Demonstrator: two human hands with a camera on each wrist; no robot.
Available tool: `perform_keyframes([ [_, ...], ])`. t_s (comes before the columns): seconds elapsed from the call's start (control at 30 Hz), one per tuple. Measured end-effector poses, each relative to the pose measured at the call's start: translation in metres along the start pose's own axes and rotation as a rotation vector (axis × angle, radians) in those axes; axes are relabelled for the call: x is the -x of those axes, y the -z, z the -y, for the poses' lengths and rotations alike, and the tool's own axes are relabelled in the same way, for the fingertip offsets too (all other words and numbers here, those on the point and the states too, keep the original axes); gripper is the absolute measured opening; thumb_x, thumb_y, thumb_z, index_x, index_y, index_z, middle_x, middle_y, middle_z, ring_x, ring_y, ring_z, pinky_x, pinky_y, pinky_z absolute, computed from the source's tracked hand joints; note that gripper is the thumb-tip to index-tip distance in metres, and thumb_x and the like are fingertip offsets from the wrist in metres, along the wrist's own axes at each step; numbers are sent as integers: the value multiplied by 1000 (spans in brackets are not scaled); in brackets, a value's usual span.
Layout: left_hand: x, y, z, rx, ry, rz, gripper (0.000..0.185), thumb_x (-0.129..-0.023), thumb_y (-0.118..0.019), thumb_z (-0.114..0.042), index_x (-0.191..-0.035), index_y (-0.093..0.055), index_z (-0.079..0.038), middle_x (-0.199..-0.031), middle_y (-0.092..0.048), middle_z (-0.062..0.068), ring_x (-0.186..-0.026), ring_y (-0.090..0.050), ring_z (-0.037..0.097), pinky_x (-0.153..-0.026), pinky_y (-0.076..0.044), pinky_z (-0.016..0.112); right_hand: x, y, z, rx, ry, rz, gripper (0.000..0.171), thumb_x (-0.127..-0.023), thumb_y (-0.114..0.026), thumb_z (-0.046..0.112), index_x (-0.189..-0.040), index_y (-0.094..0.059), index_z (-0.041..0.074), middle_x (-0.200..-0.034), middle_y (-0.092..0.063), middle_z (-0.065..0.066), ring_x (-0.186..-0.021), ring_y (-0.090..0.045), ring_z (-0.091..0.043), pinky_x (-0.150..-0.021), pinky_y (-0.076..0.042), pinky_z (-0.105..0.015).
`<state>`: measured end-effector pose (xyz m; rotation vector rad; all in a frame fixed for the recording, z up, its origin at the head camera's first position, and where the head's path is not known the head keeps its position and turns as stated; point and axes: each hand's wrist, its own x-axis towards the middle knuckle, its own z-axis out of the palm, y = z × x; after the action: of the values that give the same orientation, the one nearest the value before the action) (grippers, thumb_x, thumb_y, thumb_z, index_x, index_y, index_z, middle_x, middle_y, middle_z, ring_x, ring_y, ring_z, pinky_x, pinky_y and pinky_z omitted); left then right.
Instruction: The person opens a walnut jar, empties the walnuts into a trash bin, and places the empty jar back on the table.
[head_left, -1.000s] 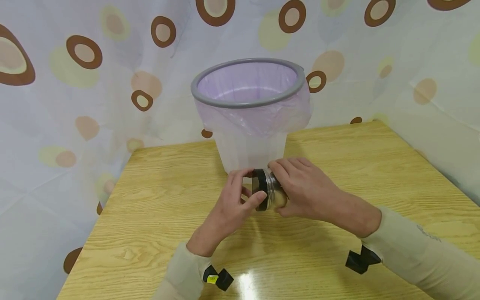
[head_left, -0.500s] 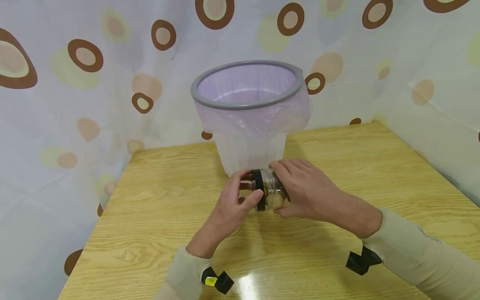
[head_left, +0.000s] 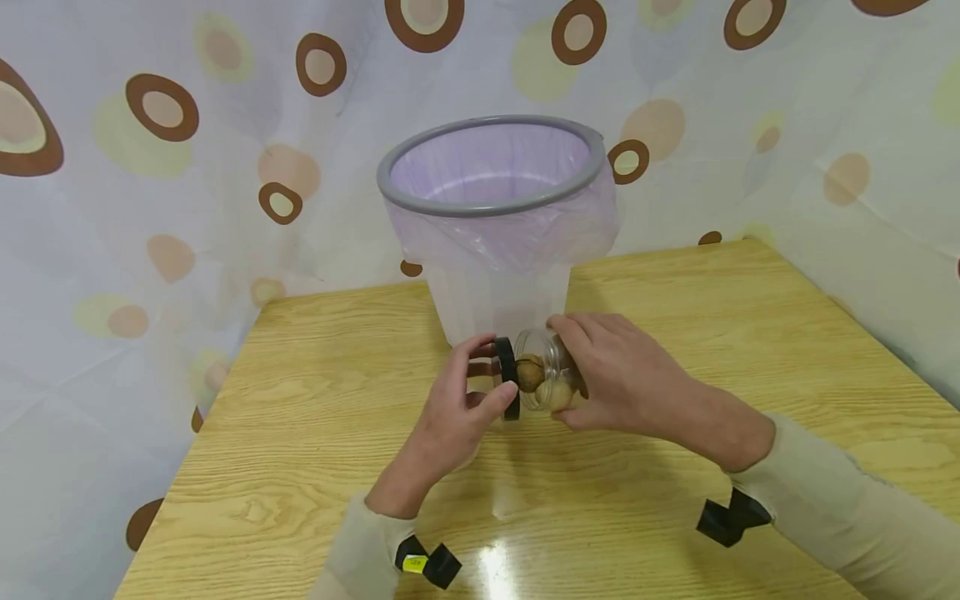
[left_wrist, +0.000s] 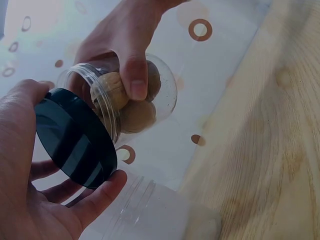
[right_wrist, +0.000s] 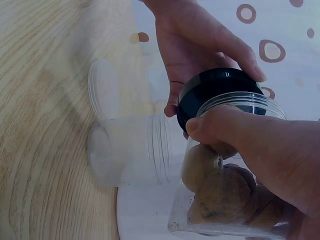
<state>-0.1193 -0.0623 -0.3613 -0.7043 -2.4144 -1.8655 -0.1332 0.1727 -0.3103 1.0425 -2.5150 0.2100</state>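
A clear screw-top jar [head_left: 538,340] lies sideways above the table, its threaded mouth facing left. My right hand [head_left: 630,375] grips it round the base end, thumb along its side. Several walnuts [head_left: 531,373] sit inside, one near the mouth; they show through the wall in the right wrist view as brown walnuts [right_wrist: 220,195]. My left hand [head_left: 453,412] holds the black lid [head_left: 507,367] by its edge, thumb on the near side and fingers on the far side. In the left wrist view the black lid [left_wrist: 75,140] is tilted beside the jar's open rim [left_wrist: 102,102].
Behind the hands stands a translucent white bin [head_left: 495,300] with a grey rim ring [head_left: 480,211] and a pale purple liner bag [head_left: 510,237] folded over its edge. The wooden table [head_left: 300,433] reaches a patterned curtain [head_left: 225,167] at the back and sides.
The lid has come off the jar's mouth and moved slightly left with my left hand. The jar has shifted a little right, and a walnut now shows near its rim.
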Motion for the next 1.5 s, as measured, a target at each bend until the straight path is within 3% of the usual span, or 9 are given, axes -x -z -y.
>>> perform_keyframes([
  [0.27,6,5,-3,-61,-40,-3,64,-94,-64,-26,-150,-35,-15,-142,-45,8,-123,-53,26,-88,-57,32,2,4,-4,8,-17,-14,95,-57,-89,45,-128,-51,-4,-109,-63,-15,-96,-64,-31,-88,-53,-49],
  [0.5,13,8,-4,-244,-121,31,68,-89,-72,-26,-149,-40,-19,-134,-47,7,-116,-53,20,-83,-57,31,3,6,-9,5,4,-53,91,-56,-88,44,-124,-52,-5,-106,-63,-14,-90,-63,-29,-84,-53,-48],
  [0.7,20,8,-4,-414,-202,62,71,-87,-76,-31,-148,-43,-20,-138,-46,4,-116,-51,19,-81,-52,30,3,11,-14,-4,4,-64,88,-57,-88,42,-121,-52,-5,-100,-63,-12,-84,-62,-27,-81,-54,-47],
  [0.83,23,6,-6,-464,-238,109,72,-85,-77,-33,-147,-45,-18,-134,-47,3,-113,-52,19,-86,-50,32,3,16,-18,-22,-13,-69,88,-57,-88,41,-124,-51,-4,-102,-64,-13,-87,-63,-28,-82,-54,-47],
  [1.0,26,0,-8,-515,-195,210,75,-83,-79,-39,-147,-45,-19,-136,-47,4,-123,-51,19,-100,-49,39,3,21,-22,-41,-54,-66,90,-58,-88,40,-127,-50,-4,-103,-65,-15,-87,-63,-30,-80,-54,-47],
  [1.1,28,-6,-8,-569,-136,282,76,-83,-76,-47,-147,-45,-22,-139,-45,3,-122,-50,18,-101,-49,38,2,24,-23,-47,-75,-50,90,-60,-88,40,-128,-49,-3,-103,-64,-15,-87,-62,-30,-77,-54,-45],
  [1.27,29,-16,-4,-680,-91,390,75,-86,-68,-60,-148,-45,-24,-139,-44,0,-123,-49,17,-102,-48,35,2,29,-25,-44,-88,-39,89,-62,-87,40,-129,-48,-3,-105,-63,-15,-87,-62,-30,-76,-54,-46],
  [1.5,27,-30,2,-800,-68,466,77,-86,-64,-64,-148,-44,-22,-141,-44,3,-127,-46,20,-99,-50,35,0,32,-28,-50,-100,-40,88,-62,-87,39,-128,-49,-4,-107,-63,-16,-89,-62,-30,-78,-54,-45],
])
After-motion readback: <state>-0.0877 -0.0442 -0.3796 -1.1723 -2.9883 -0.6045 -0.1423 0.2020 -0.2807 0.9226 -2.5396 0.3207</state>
